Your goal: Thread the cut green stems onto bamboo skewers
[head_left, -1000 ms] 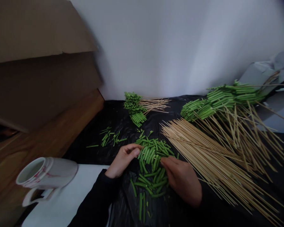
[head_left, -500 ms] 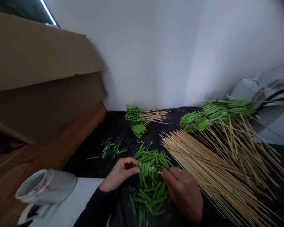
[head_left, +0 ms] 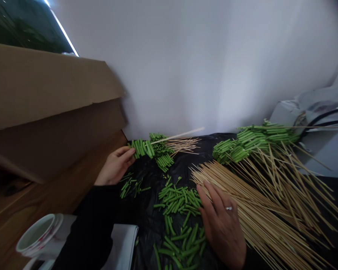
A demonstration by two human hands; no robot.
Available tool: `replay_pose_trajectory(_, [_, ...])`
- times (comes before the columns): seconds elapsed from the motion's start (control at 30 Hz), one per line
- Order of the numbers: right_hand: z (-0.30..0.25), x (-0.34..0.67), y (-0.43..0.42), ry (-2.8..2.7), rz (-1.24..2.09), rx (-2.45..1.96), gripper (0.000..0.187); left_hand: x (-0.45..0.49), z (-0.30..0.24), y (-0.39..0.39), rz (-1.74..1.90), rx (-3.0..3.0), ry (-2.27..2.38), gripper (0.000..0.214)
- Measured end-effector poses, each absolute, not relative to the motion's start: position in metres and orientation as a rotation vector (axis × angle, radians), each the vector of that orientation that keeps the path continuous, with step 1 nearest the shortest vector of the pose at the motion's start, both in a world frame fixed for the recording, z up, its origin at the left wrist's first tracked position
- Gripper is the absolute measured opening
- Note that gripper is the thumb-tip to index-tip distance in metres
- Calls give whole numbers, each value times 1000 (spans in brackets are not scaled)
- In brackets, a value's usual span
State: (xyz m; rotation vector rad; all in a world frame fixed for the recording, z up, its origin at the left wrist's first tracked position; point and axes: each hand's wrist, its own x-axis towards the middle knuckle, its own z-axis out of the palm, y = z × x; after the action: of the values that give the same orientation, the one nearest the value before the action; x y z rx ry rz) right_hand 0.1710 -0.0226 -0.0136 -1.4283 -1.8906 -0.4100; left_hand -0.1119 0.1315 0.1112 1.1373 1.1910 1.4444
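Observation:
My left hand [head_left: 116,163] pinches the end of a skewer of green bean pieces [head_left: 143,148], its bare stick pointing up to the right. Behind it lies a stack of filled bean skewers [head_left: 163,159] against the wall. My right hand [head_left: 221,219], a ring on one finger, rests with fingers stretched out at the tips of a pile of bare bamboo skewers [head_left: 242,198]. To its left are loose cut green beans [head_left: 177,200], spread on black plastic sheeting [head_left: 146,225]. What lies under the right palm is hidden.
A larger stack of filled skewers [head_left: 256,140] is at the back right, beside a pale box [head_left: 326,150] with a black cable. A cardboard box [head_left: 53,86] stands at the left. A white mug [head_left: 42,236] is near the front left. A few bean pieces [head_left: 126,187] lie apart.
My left hand has lifted the filled skewer away from the loose beans, up and to the left. My right hand has let go of the stick and moved up to the bare skewers.

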Motion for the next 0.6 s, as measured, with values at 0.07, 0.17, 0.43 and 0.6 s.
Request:
replay_pose_trajectory(0.07, [-15,169,-22,-1911,-385,-1421,59,-95,114,160,1463,1109,1205,31])
replay_pose_trajectory(0.17, [-18,168,-21,-1934,-356,-1412,57,-71,115,202,1500,1131,1286,29])
replay_pose_trajectory(0.43, [-24,168,-20,-1927,-323,-1371,54,-55,110,271,1473,1407,1548,24])
replay_pose_trajectory(0.6, [-19,173,-16,-1900,-276,-1348,48,-60,108,276,1434,1632,1739,30])
